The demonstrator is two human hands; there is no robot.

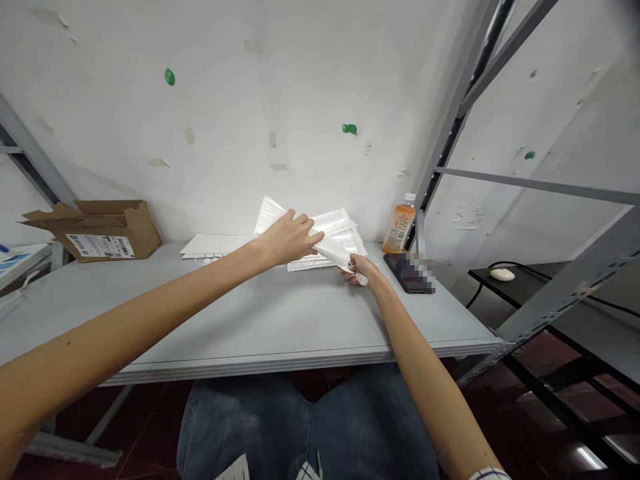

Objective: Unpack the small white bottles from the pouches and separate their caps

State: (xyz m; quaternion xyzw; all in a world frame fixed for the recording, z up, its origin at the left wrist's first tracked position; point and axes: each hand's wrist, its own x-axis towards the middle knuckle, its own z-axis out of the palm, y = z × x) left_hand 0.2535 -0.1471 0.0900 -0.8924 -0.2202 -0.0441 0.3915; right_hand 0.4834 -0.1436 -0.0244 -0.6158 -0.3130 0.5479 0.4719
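My left hand [294, 237] is closed over the middle of a long white plastic packet [334, 251] that slants down to the right above the table. Its far end sticks out past my knuckles at the upper left. At the lower right end, my right hand [363, 271] pinches the packet with curled fingers, and a small whitish, see-through tip pokes out below them. Behind and beneath lies a fanned pile of similar shiny white packets [343, 223], partly hidden by my hands. What the packets contain cannot be made out.
A grey table [260, 327] stands against the white wall. On it are an open cardboard box [113, 230], flat white sheets [215, 244], an orange drink bottle [400, 223] and a dark phone [407, 272]. Metal shelf posts [450, 127] rise on the right, near a white mouse [503, 274].
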